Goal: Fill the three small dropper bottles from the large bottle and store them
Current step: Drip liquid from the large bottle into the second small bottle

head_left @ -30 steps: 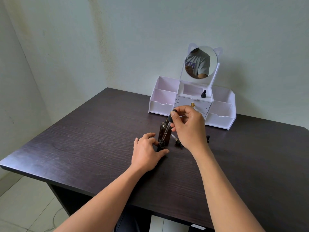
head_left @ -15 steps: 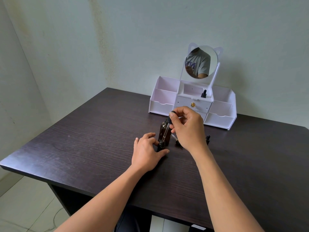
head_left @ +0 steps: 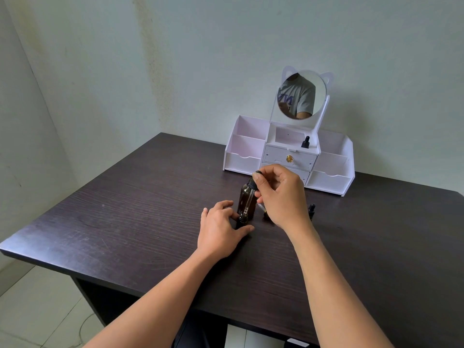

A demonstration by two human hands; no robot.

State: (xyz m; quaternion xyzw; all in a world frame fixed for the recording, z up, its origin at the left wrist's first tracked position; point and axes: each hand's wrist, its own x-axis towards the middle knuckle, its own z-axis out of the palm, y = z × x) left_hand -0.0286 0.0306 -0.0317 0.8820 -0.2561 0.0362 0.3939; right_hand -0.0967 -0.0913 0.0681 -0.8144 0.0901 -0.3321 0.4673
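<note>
The left hand (head_left: 219,228) rests on the dark counter (head_left: 140,212), near the middle. Its fingers and thumb are curled round a small bottle (head_left: 242,218) that stands open on the counter. Most of this bottle is hidden by the fingers.

The right hand (head_left: 282,197) is just above and to the right. Its fingers pinch the black rubber top of a dropper (head_left: 248,200). The glass tube of the dropper slants down, and its tip is at the mouth of the small bottle.

The large bottle (head_left: 241,197) is brown. It stands just behind the small bottle, on the far side.

Another little dropper bottle (head_left: 311,210) stands on the counter to the right of the right hand. One more thing peeks out from under that hand, but I cannot tell what it is.

At the far side of the counter, by the wall, is a white organizer (head_left: 242,160) with a round mirror (head_left: 301,95) on top. A third dropper bottle (head_left: 305,142) stands in its top middle box, on the right side.
</note>
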